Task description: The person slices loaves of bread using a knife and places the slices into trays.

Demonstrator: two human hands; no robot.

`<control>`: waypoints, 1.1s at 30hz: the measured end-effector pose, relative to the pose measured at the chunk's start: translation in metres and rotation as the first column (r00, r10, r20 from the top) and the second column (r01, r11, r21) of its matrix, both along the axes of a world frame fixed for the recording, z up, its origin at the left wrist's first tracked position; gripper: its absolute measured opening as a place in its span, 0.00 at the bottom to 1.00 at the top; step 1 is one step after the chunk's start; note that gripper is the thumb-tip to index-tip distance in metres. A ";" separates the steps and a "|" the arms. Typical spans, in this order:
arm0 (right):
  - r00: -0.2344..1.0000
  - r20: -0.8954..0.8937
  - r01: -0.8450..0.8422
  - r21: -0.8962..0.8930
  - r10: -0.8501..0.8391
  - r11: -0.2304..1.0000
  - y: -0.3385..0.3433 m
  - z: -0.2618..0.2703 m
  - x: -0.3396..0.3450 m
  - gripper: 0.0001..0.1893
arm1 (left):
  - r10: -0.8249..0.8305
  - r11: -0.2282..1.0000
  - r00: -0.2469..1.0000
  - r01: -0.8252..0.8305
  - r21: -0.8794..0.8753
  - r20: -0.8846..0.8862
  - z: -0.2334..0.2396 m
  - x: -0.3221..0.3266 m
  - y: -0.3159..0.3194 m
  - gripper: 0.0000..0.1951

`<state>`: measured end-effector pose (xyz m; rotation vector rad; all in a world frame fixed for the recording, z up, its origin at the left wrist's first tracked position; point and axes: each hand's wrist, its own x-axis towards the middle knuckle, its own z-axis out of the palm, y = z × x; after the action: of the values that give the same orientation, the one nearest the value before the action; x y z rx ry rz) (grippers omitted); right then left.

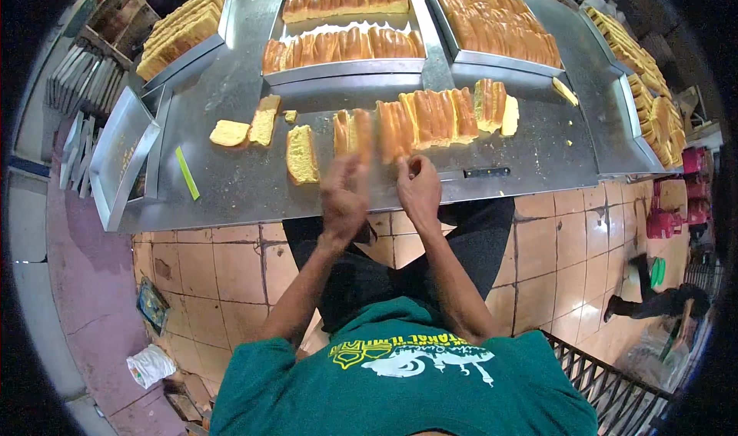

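Observation:
My left hand (346, 191), blurred by motion, grips the lower end of a small bread piece (344, 130) with a brown glazed top. My right hand (419, 188) pinches the near end of a row of joined bread slices (429, 119), at its left end. A narrow gap separates the piece from the row. Left of my left hand, a bread slice (302, 154) shows its yellow crumb. A knife with a black handle (487, 172) lies by the table's front edge, right of my right hand; its blade points left.
Metal trays of bread (346, 66) (507, 59) stand along the back of the metal table (242, 188). Bread fills more trays at both sides. An empty tray (124, 142) leans at the left. Loose bread pieces (229, 133) and a yellow-green strip (187, 172) lie leftward. A person (657, 303) is at far right.

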<state>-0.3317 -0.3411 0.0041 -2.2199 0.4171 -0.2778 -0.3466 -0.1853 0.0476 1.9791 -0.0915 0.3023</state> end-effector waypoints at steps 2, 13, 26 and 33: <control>0.999 0.036 -0.003 0.011 0.003 1.000 0.006 0.007 0.011 0.20 | -0.072 0.996 0.997 0.071 -0.049 -0.023 -0.002 0.002 -0.024 0.23; 0.994 0.071 -0.090 0.142 0.080 0.986 0.000 0.012 0.013 0.20 | 0.063 0.983 0.976 -0.025 0.182 -0.208 -0.028 0.020 -0.047 0.32; 0.979 0.131 -0.191 0.852 0.154 0.487 -0.022 0.043 -0.037 0.13 | -0.434 0.394 0.856 -0.101 -0.914 -0.282 -0.021 -0.004 -0.013 0.19; 0.972 0.075 -0.113 0.981 0.224 0.160 -0.028 0.042 -0.040 0.21 | -0.543 0.346 0.813 -0.011 -0.938 -0.210 -0.021 -0.005 -0.006 0.19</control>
<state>-0.3717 -0.3689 0.0457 -0.8907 0.2439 0.2221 -0.3512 -0.1910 0.0264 0.7867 0.0706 -0.3772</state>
